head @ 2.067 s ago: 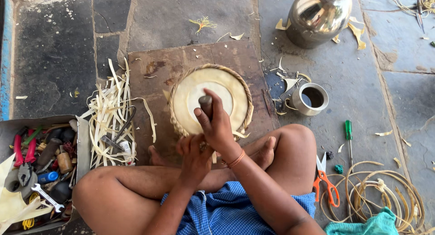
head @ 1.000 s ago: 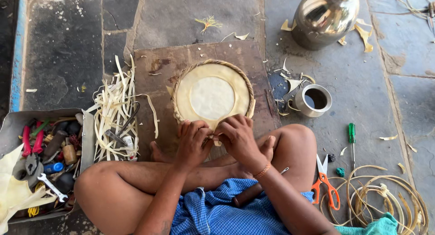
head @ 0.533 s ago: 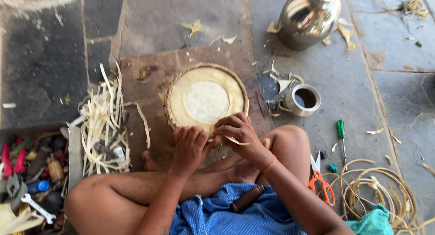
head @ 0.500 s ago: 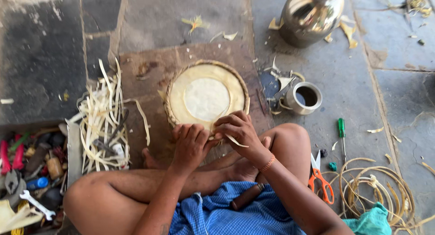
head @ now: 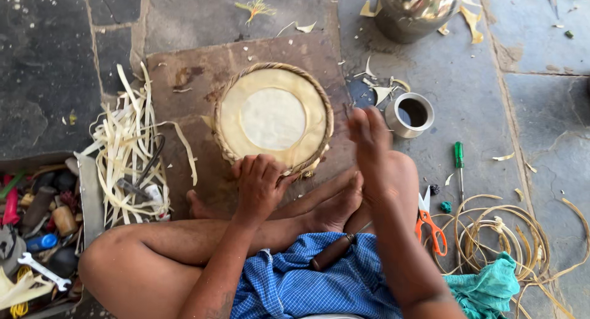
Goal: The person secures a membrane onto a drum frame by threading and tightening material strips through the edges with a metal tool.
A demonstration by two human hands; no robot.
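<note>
Fingers of my left hand are curling onto the drum rim at six o'clock, steadying it; my right hand is lifting open, fingers together, at four o'clock

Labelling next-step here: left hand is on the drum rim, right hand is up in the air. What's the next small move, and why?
Probably bring the right hand back down to the near rim of the drum. It is lifted, blurred and empty, while the left hand grips the woven edge alone, next to a loose strip end there.
</note>
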